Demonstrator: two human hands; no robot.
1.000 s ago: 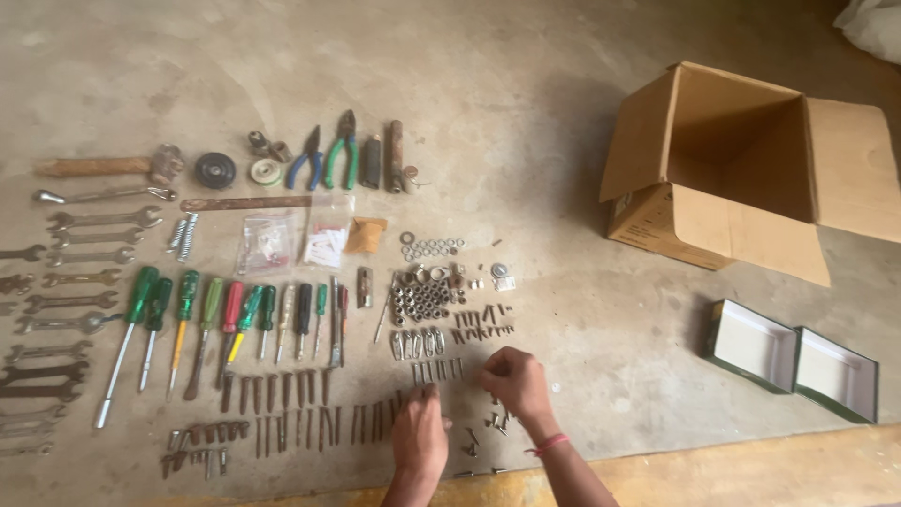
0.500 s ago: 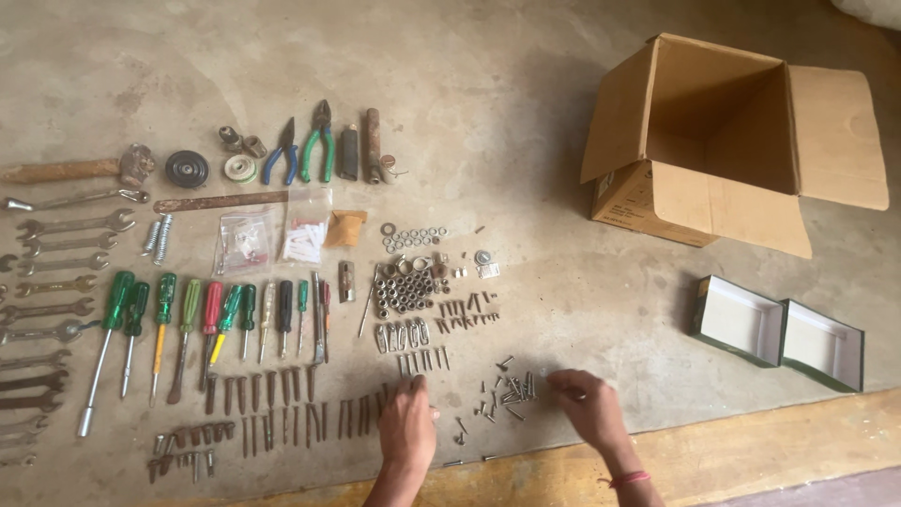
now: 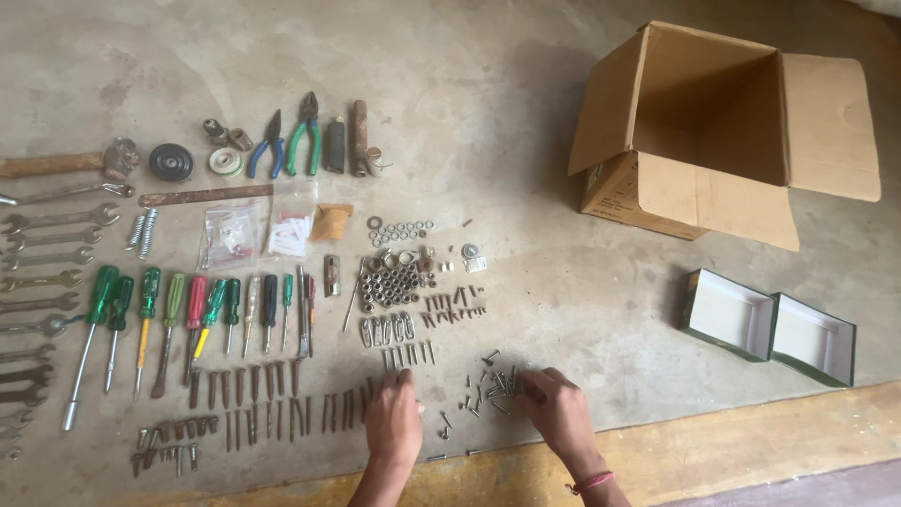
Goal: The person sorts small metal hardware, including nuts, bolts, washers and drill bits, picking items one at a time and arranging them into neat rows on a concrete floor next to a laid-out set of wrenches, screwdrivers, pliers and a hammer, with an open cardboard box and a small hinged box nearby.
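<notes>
My left hand (image 3: 393, 421) rests flat on the concrete floor at the right end of a row of rusty bolts (image 3: 272, 413), fingers apart, holding nothing. My right hand (image 3: 556, 409) reaches to a loose scatter of small screws (image 3: 483, 390); its fingertips touch the right edge of the pile and are curled over the screws. A red band circles that wrist. Above the hands lie a cluster of nuts (image 3: 389, 284) and short rows of small bolts (image 3: 408, 329).
Screwdrivers (image 3: 178, 314) with green, red and black handles lie in a row at left, spanners (image 3: 47, 272) at the far left, pliers (image 3: 286, 145) above. An open cardboard box (image 3: 723, 131) stands at upper right, a small open green box (image 3: 765, 324) below it. A yellow strip borders the bottom.
The view has shifted left relative to the floor. My right hand moved right and down from the rows to the scattered screws. My left hand stayed near the bolt row.
</notes>
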